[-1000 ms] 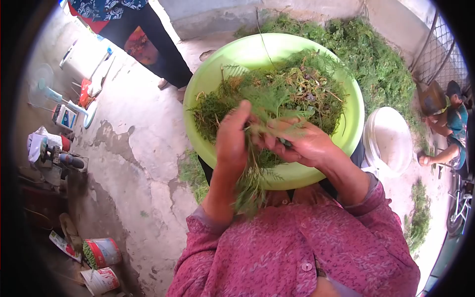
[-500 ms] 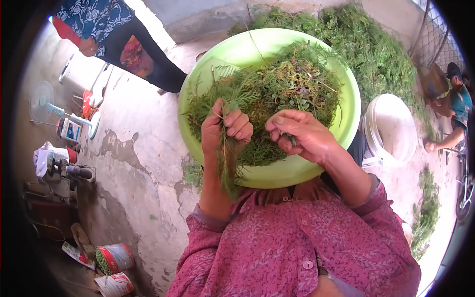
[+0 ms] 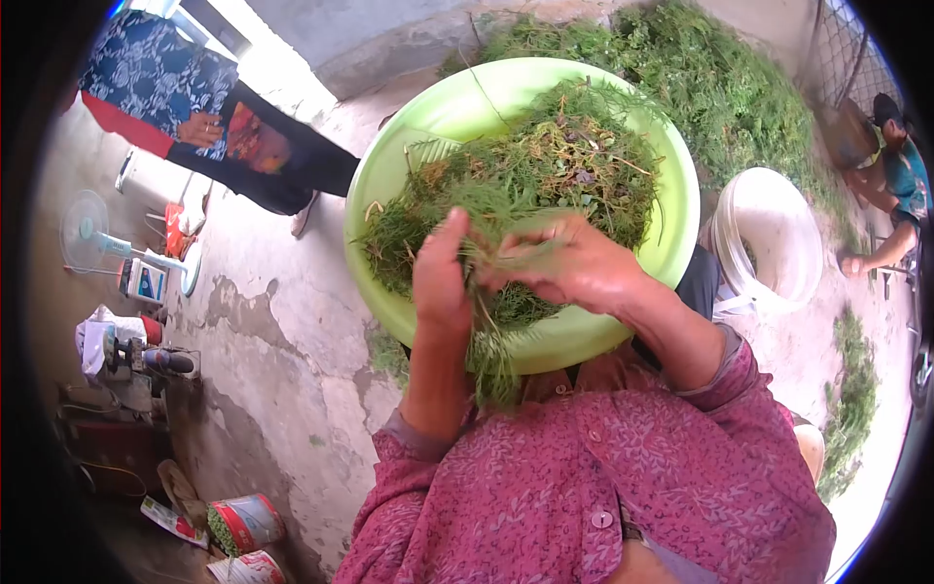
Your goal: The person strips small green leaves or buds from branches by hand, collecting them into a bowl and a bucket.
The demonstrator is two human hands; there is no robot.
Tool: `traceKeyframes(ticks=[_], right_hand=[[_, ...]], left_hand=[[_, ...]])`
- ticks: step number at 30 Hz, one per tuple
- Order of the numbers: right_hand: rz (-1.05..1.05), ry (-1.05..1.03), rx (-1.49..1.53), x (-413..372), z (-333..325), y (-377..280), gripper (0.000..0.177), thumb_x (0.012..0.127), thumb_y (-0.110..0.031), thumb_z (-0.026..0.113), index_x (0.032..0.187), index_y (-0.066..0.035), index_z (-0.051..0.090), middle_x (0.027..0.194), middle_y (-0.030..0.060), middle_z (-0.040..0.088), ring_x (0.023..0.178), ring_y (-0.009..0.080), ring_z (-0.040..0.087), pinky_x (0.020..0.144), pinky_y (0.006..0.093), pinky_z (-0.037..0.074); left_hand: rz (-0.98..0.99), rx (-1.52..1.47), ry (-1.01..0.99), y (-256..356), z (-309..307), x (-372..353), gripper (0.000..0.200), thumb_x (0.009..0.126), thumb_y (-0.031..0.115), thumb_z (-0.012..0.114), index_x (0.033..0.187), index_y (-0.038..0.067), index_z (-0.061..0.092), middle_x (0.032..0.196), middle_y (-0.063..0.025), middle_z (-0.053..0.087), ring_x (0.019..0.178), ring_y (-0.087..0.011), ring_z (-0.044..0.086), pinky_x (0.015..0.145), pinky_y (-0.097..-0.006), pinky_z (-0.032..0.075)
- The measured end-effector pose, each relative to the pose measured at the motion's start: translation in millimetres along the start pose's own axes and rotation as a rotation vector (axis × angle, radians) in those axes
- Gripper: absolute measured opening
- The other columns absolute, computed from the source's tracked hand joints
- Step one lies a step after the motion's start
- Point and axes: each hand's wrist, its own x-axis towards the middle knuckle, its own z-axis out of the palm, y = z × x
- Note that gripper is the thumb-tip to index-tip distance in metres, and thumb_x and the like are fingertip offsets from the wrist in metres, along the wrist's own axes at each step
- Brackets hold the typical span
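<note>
A wide light-green plastic basin (image 3: 686,209) rests on my lap, heaped with feathery green sprigs and some yellowed bits (image 3: 574,161). Over its near left side, my left hand (image 3: 446,277) grips a feathery green sprig (image 3: 493,365) whose lower end hangs past the basin's rim. My right hand (image 3: 584,268) meets it from the right, fingers closed on the sprig's upper part; motion smears its fingertips and the leaves there. Both hands are close together above the pile.
Behind the basin lies a big heap of cut greenery (image 3: 710,97). A white bucket (image 3: 778,234) stands to the right. Another person (image 3: 161,88) stands at upper left; a second person (image 3: 910,185) is at far right. A fan (image 3: 88,229) and tubs (image 3: 253,521) are on the left.
My right hand has moved left onto the sprig, and my left hand has turned, swinging the sprig's hanging end right. The person at upper left has shifted, with a hand now at the waist.
</note>
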Motion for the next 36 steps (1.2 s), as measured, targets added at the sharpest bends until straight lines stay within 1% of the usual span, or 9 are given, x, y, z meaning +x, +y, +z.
traceKeyframes(ticks=[2, 5, 8, 12, 14, 18, 23, 30, 36], right_hand=[[0.200, -0.144, -0.153, -12.8, -2.2, -9.3, 0.013, 0.082, -0.016, 0.061, 0.086, -0.003, 0.062, 0.065, 0.0009, 0.058, 0.054, 0.0042, 0.050, 0.051, 0.0204, 0.042], [-0.066, 0.029, -0.105, -36.4, -29.0, -23.1, 0.013, 0.079, -0.017, 0.062, 0.087, -0.007, 0.063, 0.061, -0.0033, 0.054, 0.044, 0.0029, 0.042, 0.038, 0.0175, 0.031], [-0.466, 0.672, -0.221, -69.4, -91.8, -40.5, 0.012, 0.078, -0.012, 0.058, 0.087, -0.006, 0.062, 0.057, -0.0061, 0.045, 0.041, 0.0018, 0.034, 0.035, 0.0176, 0.028], [-0.627, 1.197, -0.509, -144.3, -219.6, -51.6, 0.035, 0.081, -0.019, 0.056, 0.112, -0.003, 0.056, 0.069, 0.0016, 0.056, 0.054, 0.0069, 0.048, 0.048, 0.0207, 0.040], [-0.246, 1.452, -1.332, -170.9, -274.2, -42.3, 0.046, 0.082, -0.029, 0.056, 0.120, -0.004, 0.051, 0.090, 0.0115, 0.063, 0.081, 0.0206, 0.060, 0.073, 0.0321, 0.048], [0.151, 1.446, -1.978, -195.0, -326.8, 8.3, 0.051, 0.083, -0.035, 0.055, 0.124, -0.006, 0.048, 0.109, 0.0172, 0.059, 0.106, 0.0295, 0.054, 0.092, 0.0376, 0.040], [-0.139, 1.143, -1.134, -141.3, -249.4, 12.7, 0.045, 0.082, -0.032, 0.056, 0.114, -0.001, 0.055, 0.106, 0.0180, 0.061, 0.098, 0.0263, 0.059, 0.085, 0.0342, 0.044], [-0.690, 0.720, -1.197, -62.1, -112.5, 17.1, 0.030, 0.077, -0.017, 0.063, 0.101, 0.001, 0.059, 0.102, 0.0193, 0.060, 0.096, 0.0317, 0.058, 0.087, 0.0373, 0.045], [-0.680, 0.521, -1.210, -52.3, -77.9, 41.8, 0.025, 0.074, -0.017, 0.063, 0.092, 0.001, 0.059, 0.091, 0.0180, 0.059, 0.087, 0.0335, 0.056, 0.077, 0.0395, 0.047]], left_hand=[[0.026, -0.099, -0.042, 4.0, -14.4, 8.6, 0.025, 0.091, 0.024, 0.045, 0.076, 0.005, 0.051, 0.056, -0.0034, 0.045, 0.042, -0.0138, 0.039, 0.040, -0.0295, 0.034], [0.087, -0.170, -0.076, 23.7, -20.3, 14.8, 0.025, 0.091, 0.025, 0.045, 0.074, 0.007, 0.047, 0.054, -0.0020, 0.039, 0.042, -0.0136, 0.037, 0.040, -0.0295, 0.033], [0.143, -0.137, -0.028, 38.6, -17.3, 14.5, 0.026, 0.092, 0.026, 0.045, 0.074, 0.008, 0.045, 0.055, -0.0015, 0.037, 0.044, -0.0141, 0.036, 0.043, -0.0295, 0.032], [0.187, -0.169, 0.006, 40.8, -23.4, 25.1, 0.024, 0.092, 0.027, 0.044, 0.077, 0.007, 0.045, 0.057, -0.0022, 0.039, 0.053, -0.0160, 0.039, 0.052, -0.0318, 0.033], [0.164, -0.198, -0.056, 38.8, -32.6, 29.6, 0.024, 0.092, 0.027, 0.044, 0.078, 0.008, 0.046, 0.060, -0.0028, 0.042, 0.057, -0.0175, 0.040, 0.056, -0.0337, 0.033], [0.188, -0.194, -0.075, 34.7, -33.6, 30.2, 0.019, 0.091, 0.026, 0.046, 0.083, 0.009, 0.049, 0.067, -0.0036, 0.049, 0.058, -0.0185, 0.044, 0.056, -0.0345, 0.036], [0.343, 0.004, 0.258, 33.7, -36.1, 31.4, 0.013, 0.089, 0.019, 0.051, 0.089, 0.005, 0.053, 0.070, -0.0033, 0.053, 0.062, -0.0132, 0.051, 0.053, -0.0280, 0.043], [0.389, 0.719, 0.332, 39.0, -68.0, 36.1, 0.019, 0.086, 0.013, 0.056, 0.098, -0.001, 0.056, 0.079, -0.0057, 0.058, 0.064, -0.0121, 0.053, 0.057, -0.0252, 0.043], [1.044, 1.437, 0.314, 32.0, -50.1, 49.0, 0.021, 0.080, 0.011, 0.060, 0.097, -0.001, 0.061, 0.086, -0.0107, 0.062, 0.074, -0.0227, 0.058, 0.073, -0.0318, 0.046]])
